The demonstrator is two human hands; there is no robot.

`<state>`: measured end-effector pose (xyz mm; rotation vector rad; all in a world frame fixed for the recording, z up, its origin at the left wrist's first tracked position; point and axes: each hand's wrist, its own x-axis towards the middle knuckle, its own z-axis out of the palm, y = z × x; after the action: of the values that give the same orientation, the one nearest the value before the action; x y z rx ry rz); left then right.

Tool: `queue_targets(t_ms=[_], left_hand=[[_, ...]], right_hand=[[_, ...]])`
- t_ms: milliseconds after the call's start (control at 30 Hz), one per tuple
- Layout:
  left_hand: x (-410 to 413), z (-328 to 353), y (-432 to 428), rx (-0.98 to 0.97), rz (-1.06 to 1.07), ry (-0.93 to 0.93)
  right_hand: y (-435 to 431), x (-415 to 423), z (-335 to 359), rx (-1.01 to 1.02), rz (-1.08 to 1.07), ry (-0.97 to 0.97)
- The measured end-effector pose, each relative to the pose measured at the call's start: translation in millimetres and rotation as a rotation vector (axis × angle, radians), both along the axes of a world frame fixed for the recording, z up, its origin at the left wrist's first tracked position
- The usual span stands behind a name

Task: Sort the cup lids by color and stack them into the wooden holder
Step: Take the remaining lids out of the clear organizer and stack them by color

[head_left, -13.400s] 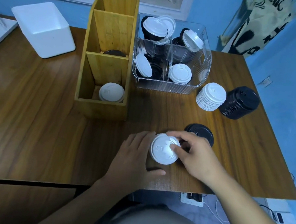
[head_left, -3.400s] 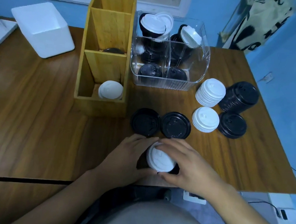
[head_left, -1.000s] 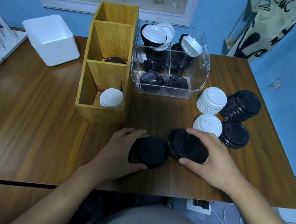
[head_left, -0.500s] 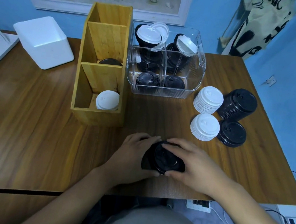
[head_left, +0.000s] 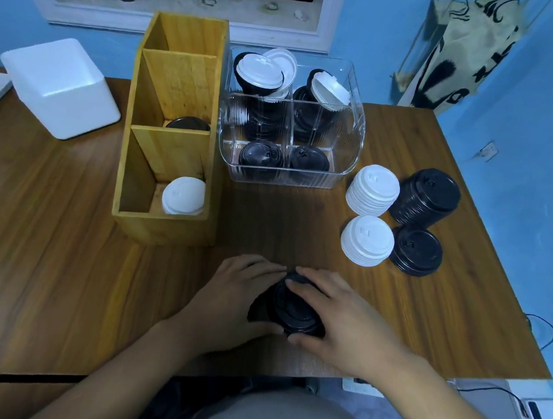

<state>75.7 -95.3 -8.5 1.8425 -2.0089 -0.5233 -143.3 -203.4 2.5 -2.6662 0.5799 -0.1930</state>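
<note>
Both hands grip a small stack of black lids [head_left: 293, 308] near the table's front edge. My left hand [head_left: 239, 294] curls round its left side, my right hand [head_left: 335, 318] covers its right side and top. The wooden holder [head_left: 164, 228] stands behind on the left; its near compartment holds white lids [head_left: 183, 196], the middle one a black lid [head_left: 187, 123]. On the right stand two white lid stacks [head_left: 373, 188] [head_left: 366, 241] and two black lid stacks [head_left: 428, 196] [head_left: 415, 251].
A clear plastic bin [head_left: 285, 172] with several mixed black and white lids stands right of the holder. A white box [head_left: 59, 87] sits at the back left. The table's right edge [head_left: 500, 273] runs close to the lid stacks.
My right hand has brought its black lids onto those under my left hand. Both hands now close round one black stack.
</note>
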Motion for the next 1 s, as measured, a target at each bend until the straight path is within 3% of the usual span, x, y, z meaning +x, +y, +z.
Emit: queue_targets(t_ms=[233,400,700,1000], left_hand=[[-23.0,10.8,-28.8,0.002,-0.015,0.050],[-50.6,21.3,-83.0,-0.021,0.054,0.052],[-83.9,10.9,-137.0,-0.100,0.061,0.042],[-84.3,4.6,-134.7,-0.117,0.118,0.073]], right_hand=[[-22.7,-57.8,11.9,0.069,-0.185,-0.183],[-89.7,-116.2,35.3,-0.016,-0.351,-0.201],[-146.3,-127.7,16.2,-0.037,-0.245,-0.082],[-144.7,-133.4,-3.3,0.087,-0.224,-0.197]])
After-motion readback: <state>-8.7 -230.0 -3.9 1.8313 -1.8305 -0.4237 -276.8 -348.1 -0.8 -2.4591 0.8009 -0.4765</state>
